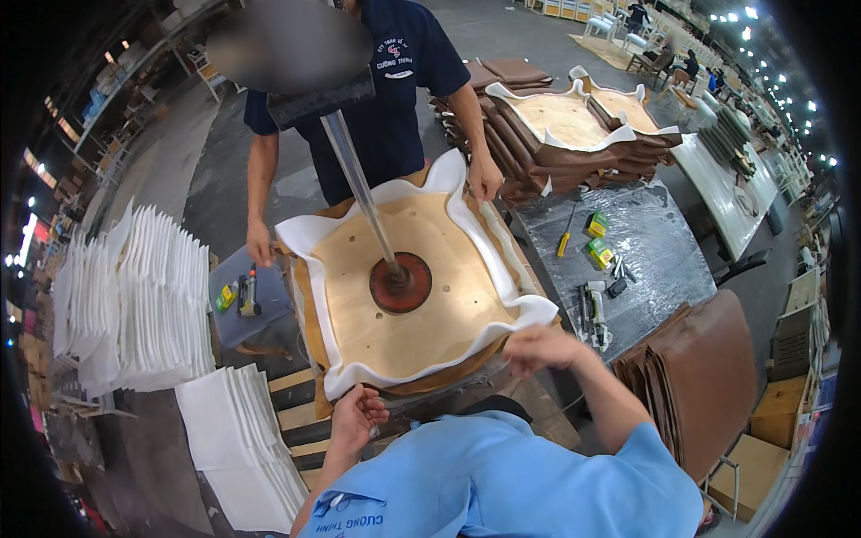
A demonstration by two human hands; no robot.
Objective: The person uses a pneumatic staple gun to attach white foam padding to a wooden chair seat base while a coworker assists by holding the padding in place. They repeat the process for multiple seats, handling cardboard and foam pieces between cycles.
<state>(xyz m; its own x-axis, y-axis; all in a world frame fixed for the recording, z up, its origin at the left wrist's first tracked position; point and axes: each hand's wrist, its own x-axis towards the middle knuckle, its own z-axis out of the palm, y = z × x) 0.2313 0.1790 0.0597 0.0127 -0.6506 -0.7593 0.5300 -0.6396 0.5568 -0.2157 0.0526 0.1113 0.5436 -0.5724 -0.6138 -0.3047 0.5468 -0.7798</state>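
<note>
A square plywood seat panel (359, 287) lies flat in front of me, with white padding (489, 251) curling up around its edges and a brown cover (314, 336) beneath. A round red press plate (401, 283) on a metal rod bears down on the panel's middle. My left hand (359, 411) is at the near left corner, its fingers curled by the cover's edge. By the near right corner, my right hand (543, 350) is closed, with its fingertips partly hidden. What either hand grips, if anything, I cannot make out.
Across the panel stands a co-worker in a dark shirt (417, 54), hands beside its far corners. White sheets (134, 296) are stacked left. On the right table (556, 278) lie a screwdriver (564, 240), small boxes and a staple gun (594, 314). Brown covers (708, 359) hang nearby.
</note>
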